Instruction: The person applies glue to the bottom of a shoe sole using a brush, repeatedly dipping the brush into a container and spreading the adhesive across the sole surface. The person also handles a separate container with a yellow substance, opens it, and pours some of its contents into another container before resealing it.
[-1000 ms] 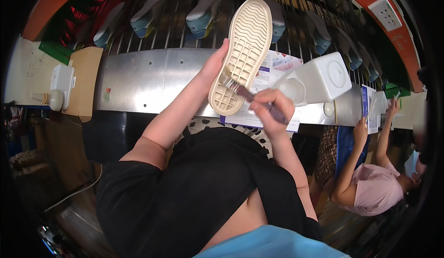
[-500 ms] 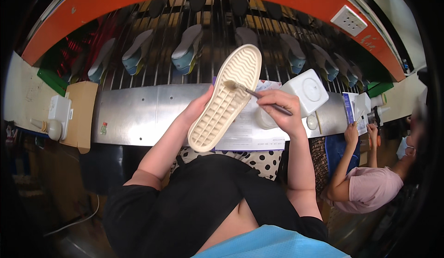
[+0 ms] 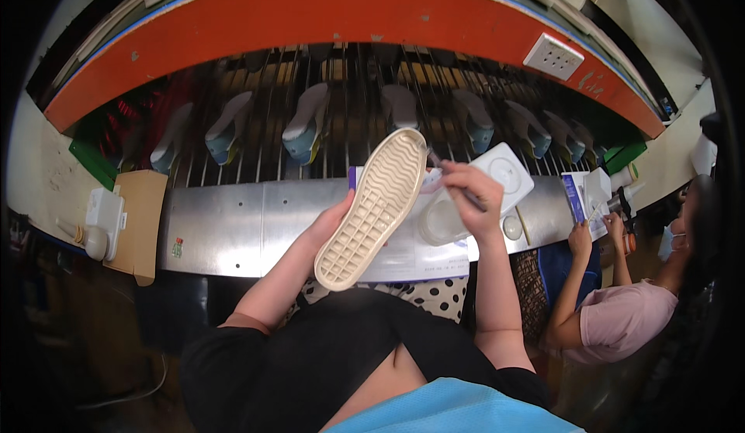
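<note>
A cream shoe sole point(image 3: 372, 209) is tilted in front of me, its wavy and gridded inner side facing up. My left hand point(image 3: 332, 223) grips it by its left edge, with most of the fingers hidden behind it. In my right hand point(image 3: 475, 192) is a brush point(image 3: 458, 185) with a dark handle, closed in the fingers. The brush's tip is at the sole's upper right rim, near the toe end. Beneath the right hand stands a translucent tub point(image 3: 440, 222), beside a white square container point(image 3: 503, 175).
Shoe uppers on lasts point(image 3: 308, 122) rest along the metal rods behind the steel ledge point(image 3: 209, 219). Papers point(image 3: 427, 256) lie under the tub. A brown cardboard piece point(image 3: 140, 227) and white dispenser stand at left. At right, a person in a pink shirt point(image 3: 617, 320) works at the ledge.
The brush has moved from the middle of the sole up to its upper right rim. Sole, hands and surroundings all appear lower in the picture.
</note>
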Available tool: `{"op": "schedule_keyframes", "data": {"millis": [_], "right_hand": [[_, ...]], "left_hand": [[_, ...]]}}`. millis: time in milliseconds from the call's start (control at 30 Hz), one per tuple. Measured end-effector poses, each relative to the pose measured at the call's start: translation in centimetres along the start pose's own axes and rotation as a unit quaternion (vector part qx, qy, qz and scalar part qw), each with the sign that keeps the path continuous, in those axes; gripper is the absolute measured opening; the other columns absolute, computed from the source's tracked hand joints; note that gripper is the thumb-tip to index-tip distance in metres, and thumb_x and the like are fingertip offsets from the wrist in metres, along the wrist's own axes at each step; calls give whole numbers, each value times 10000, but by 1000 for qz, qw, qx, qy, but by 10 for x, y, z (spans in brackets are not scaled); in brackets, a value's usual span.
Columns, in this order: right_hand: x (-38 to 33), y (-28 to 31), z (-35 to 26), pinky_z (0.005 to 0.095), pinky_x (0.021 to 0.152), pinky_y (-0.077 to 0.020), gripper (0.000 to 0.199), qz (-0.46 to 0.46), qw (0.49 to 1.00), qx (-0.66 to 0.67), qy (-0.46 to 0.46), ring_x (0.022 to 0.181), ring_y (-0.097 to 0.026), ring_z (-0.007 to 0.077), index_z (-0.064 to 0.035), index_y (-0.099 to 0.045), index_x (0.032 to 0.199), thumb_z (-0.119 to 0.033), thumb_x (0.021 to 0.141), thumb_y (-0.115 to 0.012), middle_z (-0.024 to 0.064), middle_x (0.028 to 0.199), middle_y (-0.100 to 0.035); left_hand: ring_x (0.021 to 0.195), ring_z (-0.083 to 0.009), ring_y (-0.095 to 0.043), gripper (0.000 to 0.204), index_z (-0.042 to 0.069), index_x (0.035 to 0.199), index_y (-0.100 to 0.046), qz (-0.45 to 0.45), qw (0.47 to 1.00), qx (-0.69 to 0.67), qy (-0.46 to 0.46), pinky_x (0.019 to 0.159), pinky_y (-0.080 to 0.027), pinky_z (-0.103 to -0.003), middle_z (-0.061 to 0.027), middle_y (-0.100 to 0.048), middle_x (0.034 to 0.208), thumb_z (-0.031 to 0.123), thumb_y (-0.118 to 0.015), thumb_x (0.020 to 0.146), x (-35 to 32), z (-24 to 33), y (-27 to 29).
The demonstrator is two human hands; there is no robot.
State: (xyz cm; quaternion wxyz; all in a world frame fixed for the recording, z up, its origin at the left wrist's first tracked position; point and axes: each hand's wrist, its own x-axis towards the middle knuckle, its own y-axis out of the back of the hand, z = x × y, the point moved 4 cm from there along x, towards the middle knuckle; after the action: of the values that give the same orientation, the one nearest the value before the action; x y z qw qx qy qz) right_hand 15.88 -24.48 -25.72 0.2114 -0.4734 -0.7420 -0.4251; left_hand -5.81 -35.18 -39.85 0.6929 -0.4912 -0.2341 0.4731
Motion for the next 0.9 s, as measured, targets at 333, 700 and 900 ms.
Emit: {"op": "schedule_keyframes", "data": {"millis": [333, 700, 900], "right_hand": [[-14, -19, -5, 272, 764, -556, 139, 114, 993, 6, -29, 878, -729, 207, 42, -706, 925, 135, 824, -689, 168, 985, -742], [-51, -53, 6, 212, 597, -500, 116, 115, 931, 238, -251, 711, -633, 77, -2, -730, 997, 36, 889, -712, 84, 1040, -725], [-54, -67, -11, 213, 572, -508, 82, -9, 928, 327, -179, 724, -641, 78, 1, -726, 971, 26, 894, -711, 104, 1060, -738]], "left_hand": [[1050, -358, -715, 674, 42, 1492, -439, 9, 1000, 14, -2, 871, -626, -458, -212, -645, 1301, 541, -234, 1088, 6, -5, -7], [1049, -379, -710, 681, 78, 1518, -409, 8, 999, 6, -32, 827, -638, -474, -194, -627, 1332, 571, -265, 1071, 10, -13, -7], [1037, -366, -716, 703, 72, 1514, -412, 26, 998, 3, -50, 769, -652, -457, -195, -636, 1314, 591, -263, 1064, 11, -8, -6]]}}
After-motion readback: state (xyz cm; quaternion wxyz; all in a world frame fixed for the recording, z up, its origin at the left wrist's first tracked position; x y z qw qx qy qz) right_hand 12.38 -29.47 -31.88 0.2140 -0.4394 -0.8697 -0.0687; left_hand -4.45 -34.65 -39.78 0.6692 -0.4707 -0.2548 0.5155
